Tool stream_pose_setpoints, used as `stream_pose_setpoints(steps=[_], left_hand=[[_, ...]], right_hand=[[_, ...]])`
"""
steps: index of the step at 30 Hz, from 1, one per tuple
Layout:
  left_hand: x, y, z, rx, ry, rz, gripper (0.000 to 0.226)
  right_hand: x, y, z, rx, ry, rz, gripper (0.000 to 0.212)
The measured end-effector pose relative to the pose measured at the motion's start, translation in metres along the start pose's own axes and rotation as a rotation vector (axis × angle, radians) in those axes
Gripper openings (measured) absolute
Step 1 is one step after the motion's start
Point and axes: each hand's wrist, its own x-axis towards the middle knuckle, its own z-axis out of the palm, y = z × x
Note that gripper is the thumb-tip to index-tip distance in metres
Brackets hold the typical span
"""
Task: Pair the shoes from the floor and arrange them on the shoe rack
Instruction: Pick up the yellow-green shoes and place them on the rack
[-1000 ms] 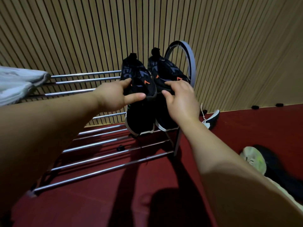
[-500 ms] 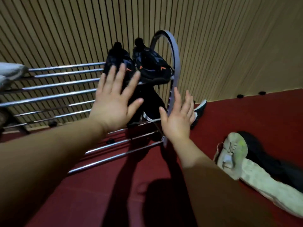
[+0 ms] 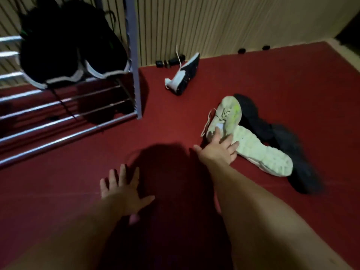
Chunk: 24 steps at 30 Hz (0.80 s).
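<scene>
The pale white lace-up trainer with a lime-green streak (image 3: 227, 114) lies on its side under the straight, spread fingers (image 3: 216, 137) of our right hand (image 3: 218, 151), which touch its heel end and curl round nothing. Its mate, a white trainer turned sole-up (image 3: 263, 152), lies just beyond the little-finger side of that hand and crosses the first at the heel. The picture is too blurred for us to read any brand or writing on either. Past the fingertips and to their right lie two black shoes on the floor (image 3: 276, 133), end to end and touching the white pair. Well beyond the fingertips, near the wall, a single black-and-white sneaker with a loose white lace (image 3: 185, 75) lies tilted. Our left hand (image 3: 120, 190) is flat and empty with its fingers fanned over the dark red floor (image 3: 175, 117); we cannot tell whether it touches. Far ahead of those fingers stands the chrome-bar shoe rack with a grey end frame (image 3: 134, 55), bearing a pair of black shoes with white-edged soles (image 3: 58, 55). That makes seven shoes: two white, two black, one black-and-white and two racked.
</scene>
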Motion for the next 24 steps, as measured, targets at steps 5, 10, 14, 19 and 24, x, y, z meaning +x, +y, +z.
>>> stream_pose_setpoints(steps=[5,10,14,19,24], left_hand=[[0.014,0.006,0.033,0.049,0.014,-0.003,0.120],[0.015,0.003,0.038,0.058,0.050,0.025,0.126],[0.013,0.002,0.037,0.035,0.047,0.036,0.126],[0.012,0.004,0.031,0.031,-0.032,0.032,0.118],[-0.003,-0.022,0.030,0.120,-0.020,0.180,0.100]], right_hand=[[0.045,0.017,-0.001,-0.053,-0.008,0.043,0.106],[0.061,0.013,0.016,-0.028,0.127,0.016,0.086],[0.051,0.018,0.024,0.017,0.221,-0.039,0.066],[0.005,0.032,0.045,0.067,0.178,-0.202,0.066],[-0.042,0.033,0.056,0.183,0.016,-0.238,0.063]])
